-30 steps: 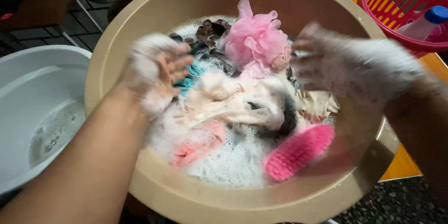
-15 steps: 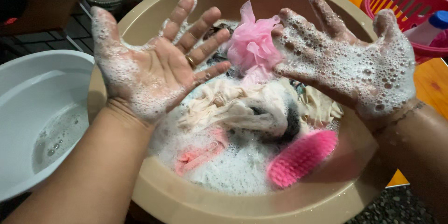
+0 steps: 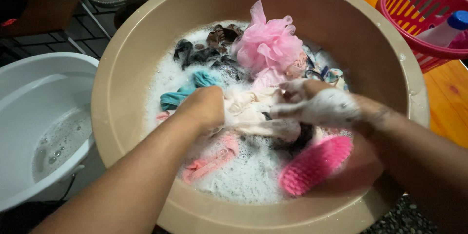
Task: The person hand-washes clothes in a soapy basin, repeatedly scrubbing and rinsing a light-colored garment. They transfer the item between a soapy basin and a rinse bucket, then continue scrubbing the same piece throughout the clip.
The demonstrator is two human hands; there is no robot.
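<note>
Both hands have dropped from where they were held up half a second ago, palms open and fingers spread above the water, and are now down in the beige basin [image 3: 122,83] on the cream cloth [image 3: 246,110]. Now the left hand [image 3: 204,107] is curled into a fist, its fingers closed together on one end of that cloth, the knuckles turned up and most of the foam gone from its back. Just beside it, the right hand [image 3: 317,107], coated in suds, has its fingers bent and pinched on the other end of the same cloth, though blur and foam hide exactly how each finger sits. That cream cloth lies bunched at the middle of the basin between the two hands, half sunk in soapy water, much where it lay before. Around it nothing else has shifted: the pink mesh sponge [image 3: 270,46] rests at the far side of the suds, just beyond the right hand; the pink scrubbing brush [image 3: 314,163] lies at the near right against the basin wall; a teal garment [image 3: 187,90] and a pink garment [image 3: 207,161] float to the left. Outside, the white basin [image 3: 29,93] sits to the left and the red basket [image 3: 424,5] with a blue-capped bottle [image 3: 443,27] to the upper right.
</note>
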